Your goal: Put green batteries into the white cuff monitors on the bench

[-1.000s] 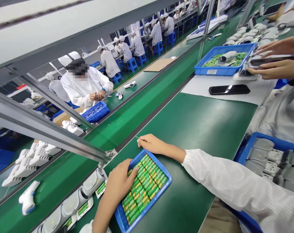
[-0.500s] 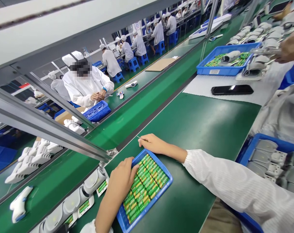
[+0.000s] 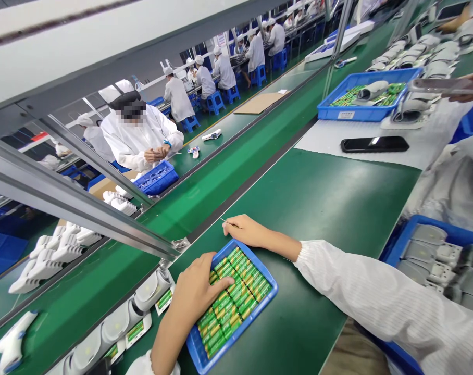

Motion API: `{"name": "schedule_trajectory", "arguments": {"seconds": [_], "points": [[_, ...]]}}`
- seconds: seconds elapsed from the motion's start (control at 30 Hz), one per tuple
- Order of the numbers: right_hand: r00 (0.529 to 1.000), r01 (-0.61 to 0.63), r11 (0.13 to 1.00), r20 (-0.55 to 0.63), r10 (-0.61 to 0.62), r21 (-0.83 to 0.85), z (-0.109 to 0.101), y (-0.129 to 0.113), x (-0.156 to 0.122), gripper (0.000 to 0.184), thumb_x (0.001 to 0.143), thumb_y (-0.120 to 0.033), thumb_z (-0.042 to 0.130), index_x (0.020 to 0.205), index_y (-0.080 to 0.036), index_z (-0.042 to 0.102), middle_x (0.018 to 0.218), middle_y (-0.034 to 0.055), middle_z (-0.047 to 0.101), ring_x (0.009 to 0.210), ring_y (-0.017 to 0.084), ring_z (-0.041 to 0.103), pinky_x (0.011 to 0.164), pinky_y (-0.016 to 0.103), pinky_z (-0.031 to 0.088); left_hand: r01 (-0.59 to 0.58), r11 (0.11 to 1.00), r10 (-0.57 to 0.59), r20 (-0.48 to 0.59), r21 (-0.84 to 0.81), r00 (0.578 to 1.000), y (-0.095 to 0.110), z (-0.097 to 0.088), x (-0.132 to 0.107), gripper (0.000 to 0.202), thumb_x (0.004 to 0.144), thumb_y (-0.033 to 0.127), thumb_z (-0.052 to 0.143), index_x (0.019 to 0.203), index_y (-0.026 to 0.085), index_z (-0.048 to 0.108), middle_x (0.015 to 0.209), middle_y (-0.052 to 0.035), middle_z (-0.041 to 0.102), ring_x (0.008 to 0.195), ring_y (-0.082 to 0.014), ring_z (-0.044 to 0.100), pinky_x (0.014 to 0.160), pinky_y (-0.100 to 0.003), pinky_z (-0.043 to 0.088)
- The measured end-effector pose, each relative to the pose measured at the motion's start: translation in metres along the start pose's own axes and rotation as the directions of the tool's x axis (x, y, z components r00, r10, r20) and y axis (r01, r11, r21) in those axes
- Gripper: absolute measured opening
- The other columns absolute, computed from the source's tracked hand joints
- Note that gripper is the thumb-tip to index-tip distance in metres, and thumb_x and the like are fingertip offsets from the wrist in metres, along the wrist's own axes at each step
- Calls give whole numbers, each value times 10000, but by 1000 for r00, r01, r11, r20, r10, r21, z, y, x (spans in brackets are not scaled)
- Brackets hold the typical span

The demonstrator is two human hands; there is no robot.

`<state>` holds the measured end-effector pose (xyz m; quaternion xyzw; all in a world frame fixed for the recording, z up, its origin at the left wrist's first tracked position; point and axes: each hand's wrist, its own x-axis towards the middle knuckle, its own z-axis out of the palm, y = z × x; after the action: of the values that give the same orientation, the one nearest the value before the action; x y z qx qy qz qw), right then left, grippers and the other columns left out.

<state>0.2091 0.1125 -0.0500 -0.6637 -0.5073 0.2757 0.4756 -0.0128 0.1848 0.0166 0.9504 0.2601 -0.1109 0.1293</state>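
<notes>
A blue tray full of green-and-gold batteries lies at an angle on the bench before me. My left hand grips its left rim, fingers along the outer side and thumb stretched inward over the batteries. Just beyond the tray's far corner, my right hand rests on the bench, closed on a thin pointed metal tool. Only the tool's tip shows; the rest is hidden in the fingers. Left of the tray stands a row of grey-white device shells with batteries fitted in open parts.
A green conveyor belt runs past the bench, carrying a white handheld device. A metal post slants down near my left hand. A black phone and another blue tray lie at right. A co-worker sits opposite.
My left thumb has moved off the rim side and further over the batteries. The white device on the belt has shifted left and nearer. My right hand stays put.
</notes>
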Motion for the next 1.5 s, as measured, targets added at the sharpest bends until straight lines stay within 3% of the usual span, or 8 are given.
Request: {"name": "schedule_trajectory", "arguments": {"seconds": [0.13,0.4,0.63,0.83,1.23,1.37,1.5], "points": [[1000,15,1000,-5,-15,1,0,-1,0,373,1053,-226,471,772,-157,707,679,-11,604,646,135,519,688,265,361,18,1000,-18,22,-13,1000,1,-1,1,539,999,527,681,1435,230,572,1392,-90,694,1265,-321,670,970,-413,532],[1000,4,1000,1,-4,-4,1,2,1,366,1053,-223,476,780,-163,712,664,-18,597,632,133,512,661,267,341,-30,999,31,-37,25,999,-6,8,2,380,1126,436,395,1369,213,583,1335,-111,709,1212,-321,693,963,-430,531],[1000,14,1000,8,-13,-6,1,4,2,365,1049,-237,467,788,-164,711,634,-27,562,602,128,473,640,269,318,-9,1000,9,-16,-9,1000,-1,2,0,490,994,543,660,1371,240,589,1320,-103,718,1214,-321,689,919,-381,531],[1000,4,1000,17,-4,-4,1,5,2,361,1052,-244,468,793,-165,708,611,-37,532,584,124,450,630,269,307,-53,997,57,-77,48,995,-8,11,2,385,1121,453,399,1363,217,585,1314,-115,721,1217,-317,697,967,-420,536],[1000,14,1000,13,-14,-12,2,7,3,375,1062,-266,468,797,-164,714,632,-26,562,605,132,482,635,272,323,-66,997,68,-104,28,992,-8,12,1,415,1105,494,415,1361,221,594,1305,-115,727,1180,-315,704,946,-426,554],[1000,12,1000,14,-12,-4,2,8,3,376,1065,-281,468,799,-169,708,597,-35,518,586,132,464,623,270,311,-63,996,59,-64,-66,996,-9,5,-1,393,1090,322,328,1363,244,600,1280,-87,735,1175,-282,700,998,-423,527],[1000,4,1000,19,-4,5,3,8,2,379,1068,-285,459,804,-166,703,609,-29,536,591,134,477,621,269,314,-80,986,80,-10,-148,997,-11,-2,-3,541,930,131,393,1409,282,593,1316,-40,723,1215,-254,679,1051,-407,498]]}}
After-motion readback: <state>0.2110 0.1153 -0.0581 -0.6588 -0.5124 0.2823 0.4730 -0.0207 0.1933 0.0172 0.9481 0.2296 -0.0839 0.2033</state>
